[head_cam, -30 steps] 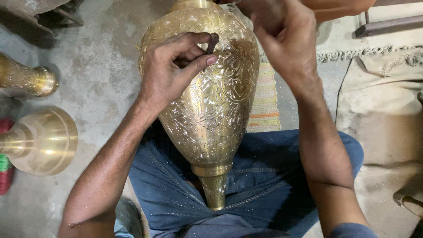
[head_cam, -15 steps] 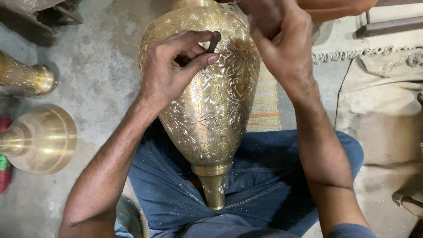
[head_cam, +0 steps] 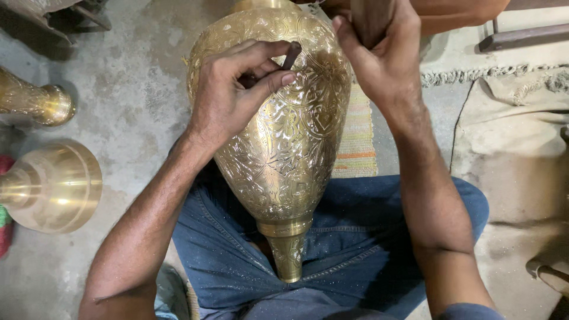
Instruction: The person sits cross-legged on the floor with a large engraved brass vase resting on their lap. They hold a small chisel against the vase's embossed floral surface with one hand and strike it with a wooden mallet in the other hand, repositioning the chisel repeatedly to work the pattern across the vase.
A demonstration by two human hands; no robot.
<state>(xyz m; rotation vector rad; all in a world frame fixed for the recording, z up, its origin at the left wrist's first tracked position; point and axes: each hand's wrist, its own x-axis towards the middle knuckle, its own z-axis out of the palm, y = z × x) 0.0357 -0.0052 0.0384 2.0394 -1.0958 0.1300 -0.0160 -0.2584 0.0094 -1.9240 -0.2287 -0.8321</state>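
Engraved brass vase [head_cam: 278, 148] lies tilted across the lap, narrow end toward the person. Left hand [head_cam: 234, 95] rests on its upper body, fingers pinching a small dark punch [head_cam: 291, 54] against the metal. Right hand [head_cam: 379, 53] is clenched round a dark wooden handle [head_cam: 370, 18] just above. Brass pieces [head_cam: 50, 186] sit left on the floor [head_cam: 136, 89].

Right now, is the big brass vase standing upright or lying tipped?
Tipped. The brass vase lies along the person's lap, narrow end toward the body, with the left hand resting on it.
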